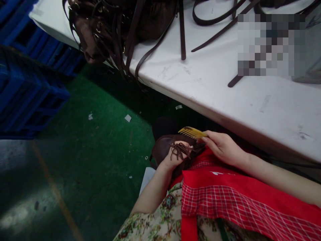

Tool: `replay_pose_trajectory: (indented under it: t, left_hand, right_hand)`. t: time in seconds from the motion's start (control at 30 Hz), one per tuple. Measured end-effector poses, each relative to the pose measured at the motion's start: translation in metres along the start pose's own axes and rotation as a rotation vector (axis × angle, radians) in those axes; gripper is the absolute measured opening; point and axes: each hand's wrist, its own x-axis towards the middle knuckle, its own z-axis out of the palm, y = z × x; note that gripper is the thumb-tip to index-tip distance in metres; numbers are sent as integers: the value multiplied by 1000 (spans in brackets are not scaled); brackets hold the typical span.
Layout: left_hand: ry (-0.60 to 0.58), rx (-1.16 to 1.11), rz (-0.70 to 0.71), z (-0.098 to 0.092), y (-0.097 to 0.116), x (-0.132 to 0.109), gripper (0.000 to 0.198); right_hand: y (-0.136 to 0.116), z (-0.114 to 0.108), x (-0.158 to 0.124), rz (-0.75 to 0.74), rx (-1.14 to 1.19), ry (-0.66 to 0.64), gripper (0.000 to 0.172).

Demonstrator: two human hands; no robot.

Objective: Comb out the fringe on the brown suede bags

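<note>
Nearest the wearer, a red apron (240,189) with a checked panel spreads over the floral clothing (147,227), and at the far side of the lap sits a dark brown bag (160,151) with thin tassel strands (181,149). The left hand (177,160) rests at the bag, strands draped across its back; its fingers are mostly covered, so how tightly they close cannot be told. The right hand (222,144) pinches one end of a yellow comb (192,132) between thumb and fingers, closed firmly enough to keep it level just above the bag, teeth toward the strands. For good work with the comb here, the left hand would best steady the roots of the strands, with light strokes running toward their free tips so the thin strips neither snag nor twist. Just beyond, the edge of the white desk (205,73) slants close past the right hand and forearm, so wide swings that way risk a knock; the larger room lies leftward, over the green floor (112,140) with its paper scraps (128,118). Farther off, brown straps (183,33) and a heap of bags (112,30) overhang the desk edge, near stacked blue pallets (27,97).
</note>
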Motion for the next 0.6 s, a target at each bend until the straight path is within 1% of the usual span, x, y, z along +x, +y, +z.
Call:
replay_pose_trajectory:
  t: [0.1,0.17,0.23,0.33,0.4,0.43,0.47,0.5,0.53,0.57,0.6]
  left_hand:
    - [-17,-203,-53,-1,2,4,37]
    - [21,-363,-63,-2,7,8,50]
    - [29,-531,-78,-2,12,12,58]
    - [24,-690,-97,-3,20,15,58]
    - [69,-660,-64,-7,23,16,55]
    - [123,-612,-32,-11,24,16,53]
    - [197,-540,10,-17,23,16,52]
    - [280,-445,53,-24,23,17,52]
    - [354,-336,90,-32,21,19,52]
    - [410,-223,112,-41,20,20,52]
    - [449,-114,119,-50,19,22,52]
  right_hand:
    - [-4,0,-1,-27,-2,-5,27]
    - [-3,0,1,-13,28,24,28]
    - [1,-1,3,10,48,62,29]
    - [14,-3,6,67,17,96,28]
    - [26,-4,6,107,-4,107,21]
    - [32,-4,5,115,-3,106,24]
    - [38,-4,4,111,11,92,36]
    - [44,-4,3,101,42,59,48]
    - [49,-3,1,88,89,0,57]
    - [54,-2,0,77,145,-72,60]
    - [58,-1,-1,64,194,-145,59]
